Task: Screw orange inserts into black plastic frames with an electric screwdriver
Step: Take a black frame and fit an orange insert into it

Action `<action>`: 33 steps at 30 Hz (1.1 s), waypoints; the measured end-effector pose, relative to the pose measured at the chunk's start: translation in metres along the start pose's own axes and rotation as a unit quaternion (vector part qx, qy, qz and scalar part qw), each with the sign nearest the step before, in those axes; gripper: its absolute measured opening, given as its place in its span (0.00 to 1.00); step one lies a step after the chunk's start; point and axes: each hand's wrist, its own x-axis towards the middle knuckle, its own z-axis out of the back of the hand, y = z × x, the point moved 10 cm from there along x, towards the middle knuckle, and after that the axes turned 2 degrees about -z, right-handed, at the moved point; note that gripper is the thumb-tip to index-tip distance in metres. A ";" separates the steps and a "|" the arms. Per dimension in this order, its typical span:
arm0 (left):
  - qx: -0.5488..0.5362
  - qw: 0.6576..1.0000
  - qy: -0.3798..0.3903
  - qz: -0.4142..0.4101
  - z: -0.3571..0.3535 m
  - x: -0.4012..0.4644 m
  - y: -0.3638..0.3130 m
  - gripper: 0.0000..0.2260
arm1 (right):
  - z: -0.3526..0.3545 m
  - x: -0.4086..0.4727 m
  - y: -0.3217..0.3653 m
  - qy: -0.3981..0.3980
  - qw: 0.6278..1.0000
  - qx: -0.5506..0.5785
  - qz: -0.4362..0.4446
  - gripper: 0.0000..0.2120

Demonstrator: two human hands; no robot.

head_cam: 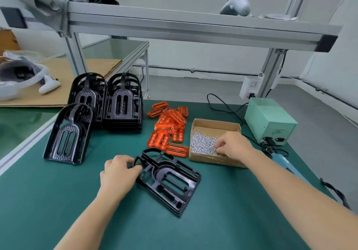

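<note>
My left grip [121,172] holds the frame [170,181]; right grip [231,145] pinches screws [203,144]; inserts [168,127] lie between, farther back.

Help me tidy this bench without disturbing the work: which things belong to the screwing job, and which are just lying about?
Job:
black frame held by left hand
stacked frames
orange inserts
box of screws, right hand picking in it
electric screwdriver
green power box

Lying about:
cardboard sheet
white controller
grey cloth on the shelf

glossy black plastic frame [170,181], translucent orange inserts [168,127], cardboard box [215,124]
</note>
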 end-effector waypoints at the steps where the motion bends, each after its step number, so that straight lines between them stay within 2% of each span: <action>1: 0.009 1.000 0.005 0.000 -0.002 -0.001 0.000 0.08 | 0.001 0.000 -0.002 -0.018 1.000 -0.008 0.000 0.06; 6: 0.156 0.987 0.000 -0.032 0.003 -0.006 -0.007 0.04 | 0.003 -0.007 -0.008 -0.071 0.997 -0.004 0.008 0.07; 8: 0.201 0.979 0.002 -0.046 0.002 -0.005 -0.012 0.07 | 0.004 -0.009 -0.008 -0.088 0.996 -0.030 0.013 0.09; 11: 0.221 0.973 0.004 -0.067 -0.004 -0.007 -0.018 0.13 | 0.016 -0.016 0.008 -0.140 0.988 -0.049 0.040 0.12; 13: 0.206 0.976 -0.007 -0.073 -0.007 -0.008 -0.020 0.15 | 0.025 -0.022 0.036 -0.167 0.981 -0.019 0.097 0.13; 15: 0.187 0.980 -0.020 -0.068 -0.008 -0.007 -0.017 0.15 | 0.022 -0.028 0.075 -0.160 0.971 -0.003 0.175 0.14; 17: 0.170 0.983 -0.038 -0.054 -0.008 -0.008 -0.012 0.14 | 0.004 -0.031 0.108 -0.115 0.967 -0.022 0.227 0.18; 21: 0.225 0.969 -0.090 -0.047 -0.004 -0.021 -0.006 0.11 | -0.031 -0.026 0.122 -0.067 0.968 -0.096 0.224 0.17; 25: 0.253 0.962 -0.085 -0.051 -0.004 -0.027 -0.010 0.07 | -0.027 -0.028 0.114 -0.088 0.968 -0.066 0.225 0.15; 29: 0.192 0.973 -0.101 -0.083 0.012 -0.031 -0.013 0.17 | 0.010 -0.057 0.098 -0.173 0.951 0.127 0.224 0.15; 31: 0.092 0.976 -0.126 -0.151 0.024 -0.037 -0.027 0.18 | 0.021 -0.080 0.088 -0.183 0.934 0.223 0.211 0.18; 33: -0.055 0.973 -0.099 -0.203 0.025 -0.042 -0.045 0.16 | 0.025 -0.102 0.083 -0.179 0.923 0.271 0.206 0.21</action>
